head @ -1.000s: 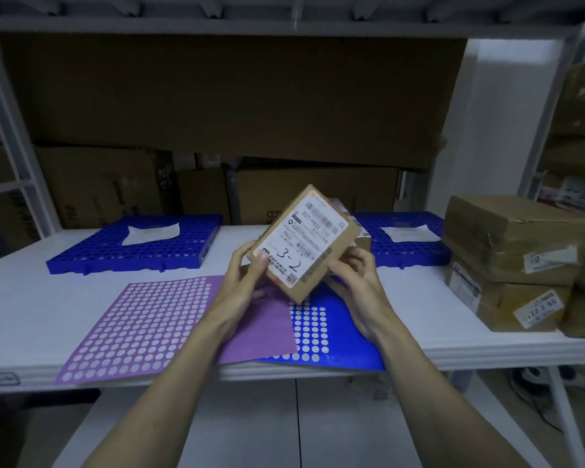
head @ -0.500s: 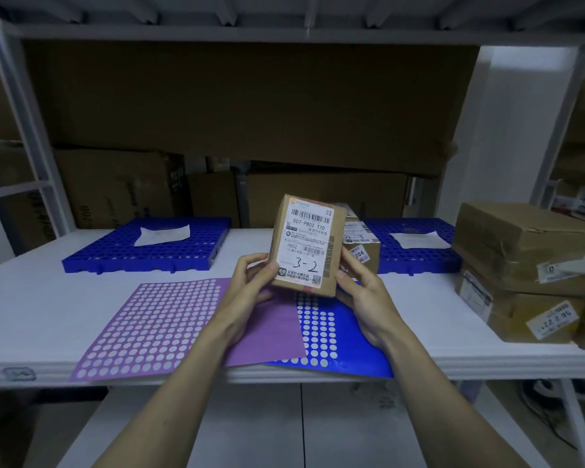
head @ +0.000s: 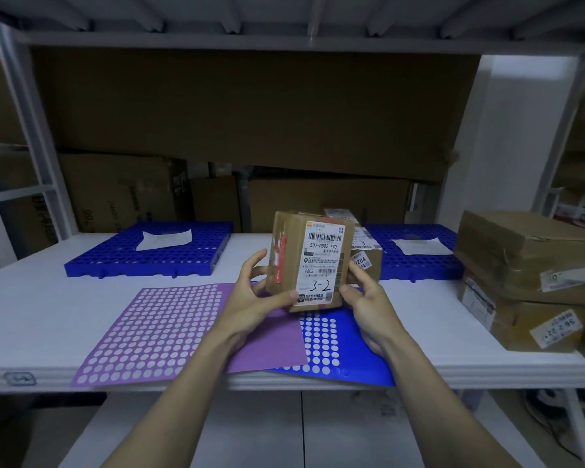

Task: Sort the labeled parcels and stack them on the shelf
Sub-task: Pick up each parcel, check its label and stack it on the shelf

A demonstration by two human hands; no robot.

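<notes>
left hand (head: 250, 300) grasps parcel (head: 309, 261) low on its left side | right hand (head: 368, 300) grips its right edge | parcel upright above purple sheet (head: 163, 329) and blue sheet (head: 338, 349), near shelf (head: 48, 312) front

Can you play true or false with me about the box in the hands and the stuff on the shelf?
1. Both hands hold the small parcel. True: the left hand and the right hand each have a grip on one side.
2. The parcel's label has "3-2" written by hand. True.
3. The parcel lies flat on the purple sheet. False: it is held upright above the sheets.
4. A white paper lies on the left blue tray. True.
5. The big boxes are stacked on the left of the shelf. False: they stand on the right.
6. The blue sheet covers the purple one. False: the purple sheet overlaps it.
</notes>
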